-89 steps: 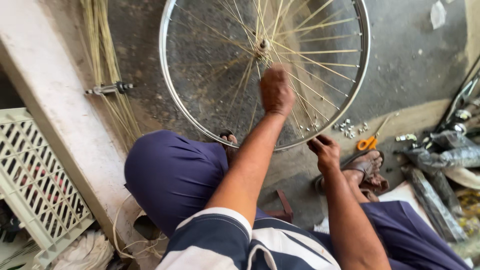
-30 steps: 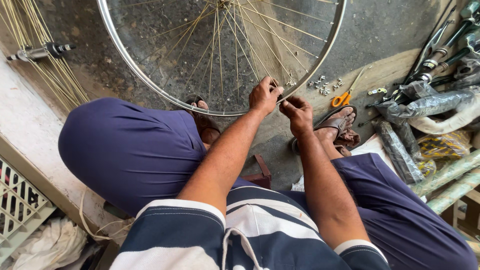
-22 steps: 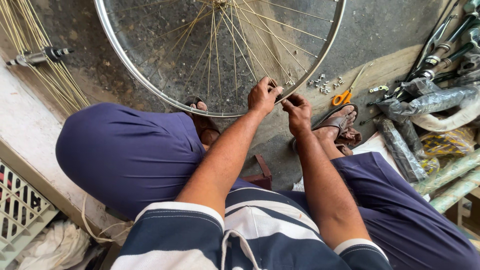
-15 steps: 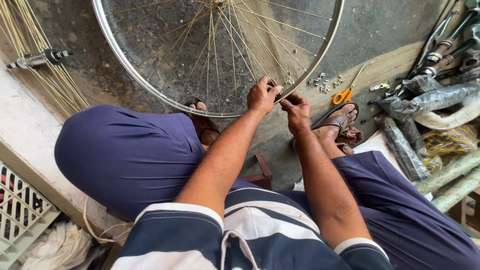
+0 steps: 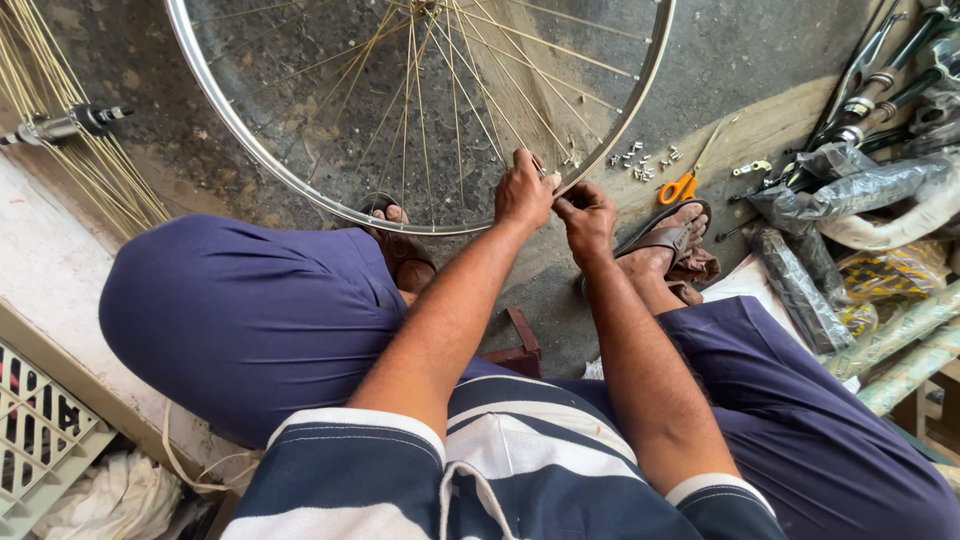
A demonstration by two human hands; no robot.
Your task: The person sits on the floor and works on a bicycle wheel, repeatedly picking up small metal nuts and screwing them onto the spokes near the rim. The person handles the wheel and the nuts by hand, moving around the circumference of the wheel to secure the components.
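Observation:
A silver bicycle wheel rim [image 5: 300, 178] with thin spokes [image 5: 440, 90] lies on the dark floor in front of my knees. My left hand [image 5: 525, 190] grips the near edge of the rim, where a spoke meets it. My right hand [image 5: 587, 215] is closed just beside it at the same spot of the rim, pinching something too small to make out. Both hands touch each other above my sandalled feet [image 5: 665, 240].
Loose spoke nipples [image 5: 640, 160] and an orange-handled tool [image 5: 685, 180] lie right of the rim. Wrapped bicycle parts [image 5: 850, 190] pile up at far right. A bundle of spokes [image 5: 60, 130] with a hub axle lies at left, and a plastic crate [image 5: 40, 440] sits at lower left.
Three seconds ago my left hand was up among the spokes; it has come down to the near rim edge, joined by my right hand. The hands have stayed there for the last second.

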